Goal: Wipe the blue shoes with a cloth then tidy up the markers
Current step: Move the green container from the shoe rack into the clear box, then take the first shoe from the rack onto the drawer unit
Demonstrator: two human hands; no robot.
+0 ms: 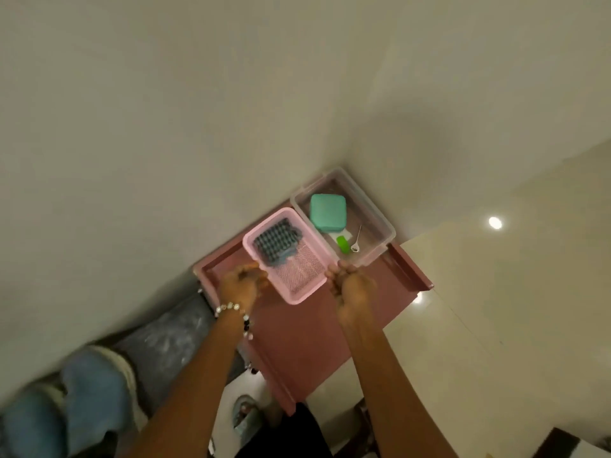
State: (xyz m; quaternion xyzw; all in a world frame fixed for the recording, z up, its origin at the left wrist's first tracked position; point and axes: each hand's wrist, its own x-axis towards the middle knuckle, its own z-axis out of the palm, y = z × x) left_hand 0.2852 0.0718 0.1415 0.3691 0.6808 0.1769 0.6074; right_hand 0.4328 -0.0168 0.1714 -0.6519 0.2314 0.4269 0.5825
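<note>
The pink basket (287, 256) is sitting on the pink table (317, 338), near its far edge by the wall (165, 127). Inside it, a dark bundle (277, 242) that looks like marker caps packed on end is filling the far half; the blur is making it hard to be sure that these are markers. The near half of the basket is showing its bare mesh floor.

The left hand (243, 285) is meeting the basket's near left rim, its grip curled, though I cannot tell whether the fingers are actually closing on the rim. A beaded bracelet (236, 317) is circling that wrist. The right hand (352, 285) is sitting at the basket's near right corner, fingers bent inward; again I cannot tell whether this grip is holding the rim or only touching it.

Just beside the basket, on its right, a clear plastic bin (380, 223) is resting on the same table. It is holding a teal square box (328, 212), a small green object (344, 244) and a metal spoon (357, 239).

The blue shoes (82, 401) are lying well apart from the table, low at the left, blurred, next to a grey surface (172, 335). A glossy pale floor (496, 309) is stretching off to the right.
</note>
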